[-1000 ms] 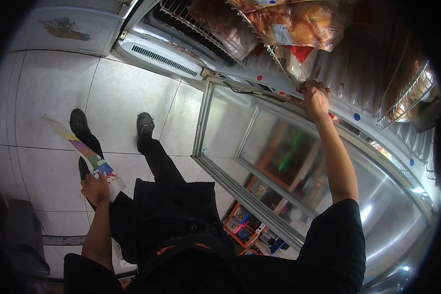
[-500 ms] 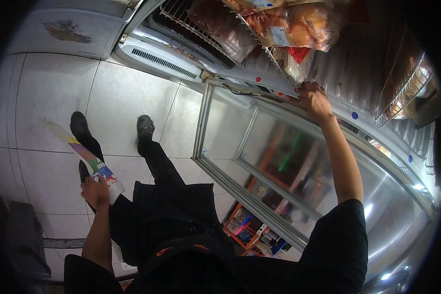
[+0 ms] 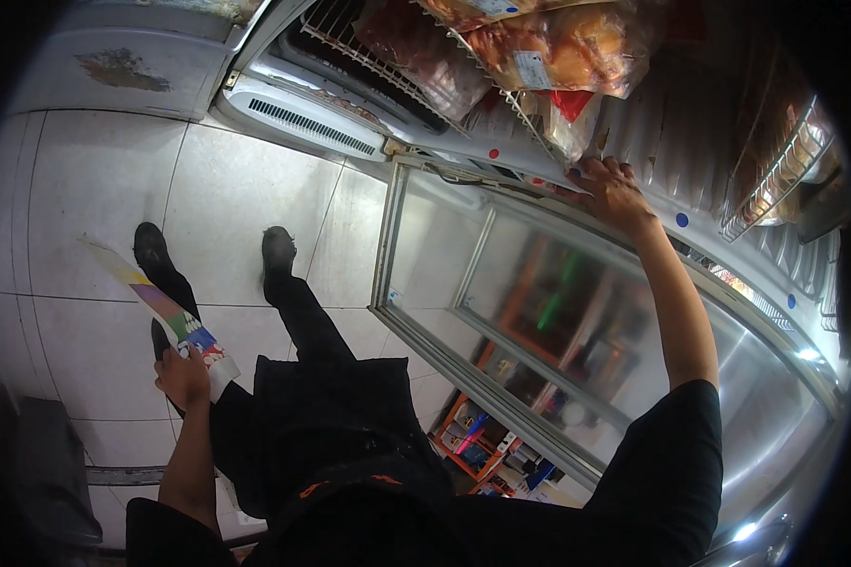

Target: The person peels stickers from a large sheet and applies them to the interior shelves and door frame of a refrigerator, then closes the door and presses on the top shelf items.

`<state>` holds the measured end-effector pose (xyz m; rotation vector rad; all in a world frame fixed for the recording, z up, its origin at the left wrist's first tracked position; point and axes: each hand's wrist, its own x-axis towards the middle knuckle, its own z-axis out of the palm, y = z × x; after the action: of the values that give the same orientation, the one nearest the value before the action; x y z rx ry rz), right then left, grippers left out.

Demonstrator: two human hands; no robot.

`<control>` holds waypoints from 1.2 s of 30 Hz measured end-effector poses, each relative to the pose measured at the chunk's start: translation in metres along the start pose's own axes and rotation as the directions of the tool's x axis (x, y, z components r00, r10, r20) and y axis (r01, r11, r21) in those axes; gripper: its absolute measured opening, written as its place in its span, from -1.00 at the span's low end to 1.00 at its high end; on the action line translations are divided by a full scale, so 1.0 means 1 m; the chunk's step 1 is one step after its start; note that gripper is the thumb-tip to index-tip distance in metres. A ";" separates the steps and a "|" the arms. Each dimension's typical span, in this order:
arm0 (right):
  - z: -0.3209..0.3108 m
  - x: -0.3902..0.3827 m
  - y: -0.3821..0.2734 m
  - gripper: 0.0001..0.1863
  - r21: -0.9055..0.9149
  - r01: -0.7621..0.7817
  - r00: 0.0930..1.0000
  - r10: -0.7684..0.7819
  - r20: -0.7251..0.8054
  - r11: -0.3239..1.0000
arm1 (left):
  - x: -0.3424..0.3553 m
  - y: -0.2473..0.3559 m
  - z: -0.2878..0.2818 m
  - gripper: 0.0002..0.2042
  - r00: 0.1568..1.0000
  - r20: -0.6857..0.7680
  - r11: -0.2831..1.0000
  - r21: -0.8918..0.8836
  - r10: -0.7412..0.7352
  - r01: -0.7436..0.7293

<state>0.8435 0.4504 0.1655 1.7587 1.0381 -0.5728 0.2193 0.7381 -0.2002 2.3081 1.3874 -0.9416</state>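
My left hand (image 3: 182, 376) is closed on one end of a long, flat, colourful printed strip (image 3: 165, 307), which looks like a sleeve of thin card or plastic and slants toward the floor tiles. My right hand (image 3: 616, 194) reaches into the fridge at the inner edge of its white frame. Its fingers are curled, and a thin pale edge (image 3: 569, 186) shows beside them; what they grip is hidden. Just beyond the fingers, a clear bag with a red part (image 3: 571, 118) hangs over the wire rack's edge. Above it lies a plastic bag of orange-brown meat (image 3: 577, 57) with a white label.
A glass fridge door (image 3: 501, 312) stands between my right arm and the floor. Another wire rack (image 3: 775, 180) with bagged food is at the right. A white vented panel (image 3: 312, 123) runs along the fridge bottom. A dark bin-like object (image 3: 52, 472) stands at lower left.
My right hand has shifted slightly to the right along the fridge frame, and a pale edge now shows by its fingers. My left hand still holds the strip, almost unmoved.
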 end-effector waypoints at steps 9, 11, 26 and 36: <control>-0.017 -0.004 -0.007 -0.48 0.011 0.014 0.998 -0.013 -0.054 1.000 | 0.000 -0.002 0.003 -0.62 1.000 -0.025 0.999 0.040 0.001 0.000; -0.014 -0.002 -0.006 -0.48 0.008 0.017 0.999 -0.017 -0.038 1.000 | 0.000 0.000 -0.002 -0.63 1.000 -0.013 1.000 0.016 -0.006 0.006; -0.009 -0.006 -0.016 -0.53 0.093 -0.034 0.998 0.039 -0.054 0.995 | 0.004 -0.003 -0.007 -0.64 1.000 -0.014 0.999 0.030 -0.011 0.011; -0.001 0.006 -0.016 -0.53 -0.043 0.010 1.000 -0.011 -0.023 0.999 | 0.009 -0.004 -0.002 -0.60 1.000 0.024 0.998 0.066 -0.007 0.005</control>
<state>0.8328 0.4563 0.1528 1.7268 1.0693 -0.5344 0.2195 0.7470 -0.2040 2.3334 1.3741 -1.0277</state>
